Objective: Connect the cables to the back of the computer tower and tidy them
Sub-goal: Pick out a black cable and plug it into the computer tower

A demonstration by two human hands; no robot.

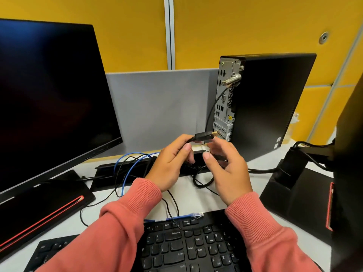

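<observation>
A black computer tower (263,103) stands upright at the back right, its silver port panel (224,99) turned toward me. One black cable (211,112) hangs from a silver lock fitting on that panel. My left hand (170,163) grips a black cable just behind its gold-tipped connector (206,136), which points at the tower's lower back. My right hand (227,169) holds another black cable (218,157) between thumb and fingers. A blue network cable (125,169) loops on the desk; its clear plug (197,214) rests on the keyboard's top edge.
A large dark monitor (49,99) fills the left, its base (39,205) on the desk. A second monitor stand (306,191) is at the right. A black keyboard (186,246) lies near me. A black cable tray (125,171) and loose thin wires lie between.
</observation>
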